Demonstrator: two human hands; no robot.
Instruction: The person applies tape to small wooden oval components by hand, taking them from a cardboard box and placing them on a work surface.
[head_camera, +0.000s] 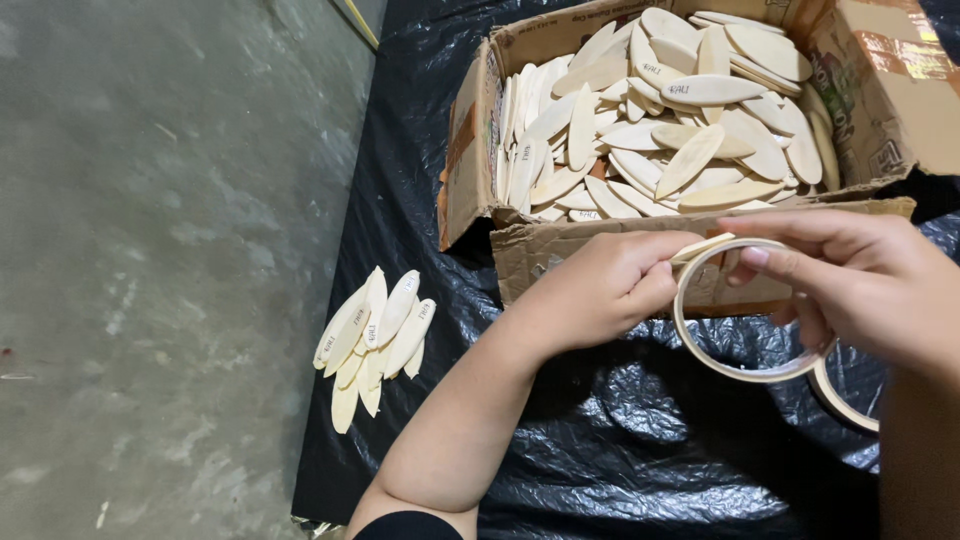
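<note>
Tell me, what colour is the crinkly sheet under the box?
Black and shiny. The plastic sheet lies under the cardboard box, seen in the head view.

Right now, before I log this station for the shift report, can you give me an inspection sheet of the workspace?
Surface: black plastic sheet spread on a grey concrete floor.
Job's things: cardboard box full of pale oval wooden pieces; tape roll.
Clutter: small pile of wooden pieces beside the box; second ring under the right hand.
Grips: left hand and right hand both hold the tape roll.
Cables: nothing seen.
Surroundings: bare floor only.
</note>
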